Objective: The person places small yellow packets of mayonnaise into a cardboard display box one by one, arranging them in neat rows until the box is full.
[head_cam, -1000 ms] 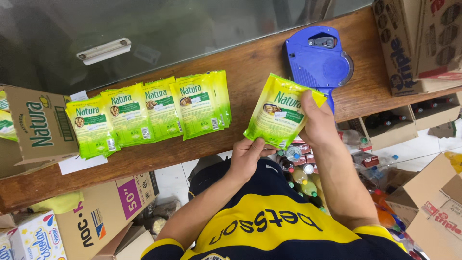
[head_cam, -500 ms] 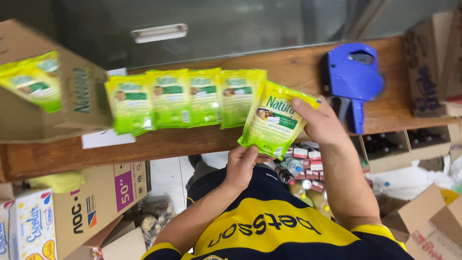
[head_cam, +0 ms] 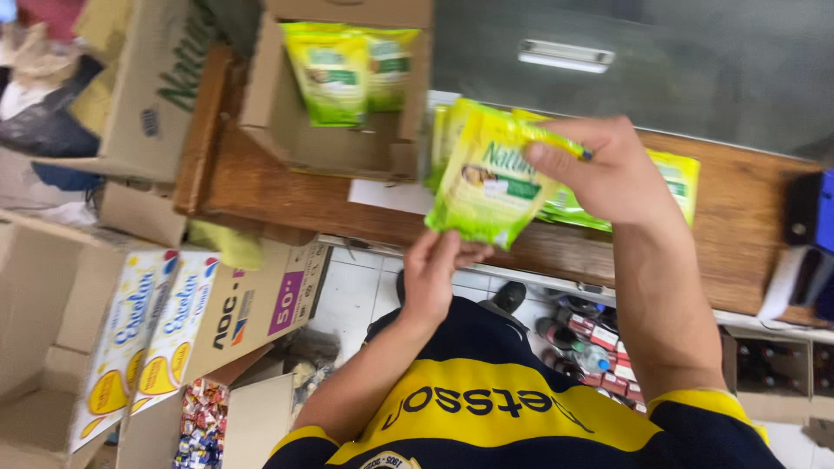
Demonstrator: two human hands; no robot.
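Green-and-yellow sachet (head_cam: 480, 184) being held up over the wooden tabletop (head_cam: 278, 193), right hand (head_cam: 612, 169) pinching its top edge while left hand (head_cam: 432, 276) is cupping the bottom corner with curled fingers, probably to keep the limp pouch flat and facing up. Lying behind it, more matching sachets (head_cam: 673, 184) in a row on the tabletop, and two more standing inside an open brown carton (head_cam: 340, 82) at the far edge. Sitting lower left, cardboard boxes with white-and-yellow panels (head_cam: 143, 334); poking in at right, a blue tool (head_cam: 821, 221).
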